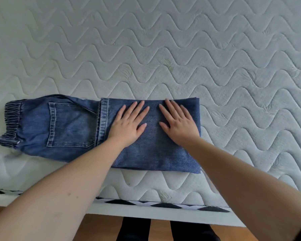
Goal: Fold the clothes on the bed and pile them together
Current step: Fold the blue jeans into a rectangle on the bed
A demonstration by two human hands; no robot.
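Note:
A pair of blue jeans (71, 126) lies across the near part of the mattress (163, 49), its elastic waistband at the left and a back pocket facing up. The legs are folded back over themselves, so the hem lies just right of the pocket and the fold forms the right edge. My left hand (129, 123) rests flat on the folded part with fingers spread. My right hand (178, 121) lies flat beside it, fingers straight, near the right fold edge. Both palms press on the denim.
The white quilted mattress stretches far back and to both sides. Its front edge (146, 192) runs below the jeans, with a black-and-white patterned strip (163, 205) and a white bed frame under it. Wooden floor and my dark-clad legs (135, 228) show at the bottom.

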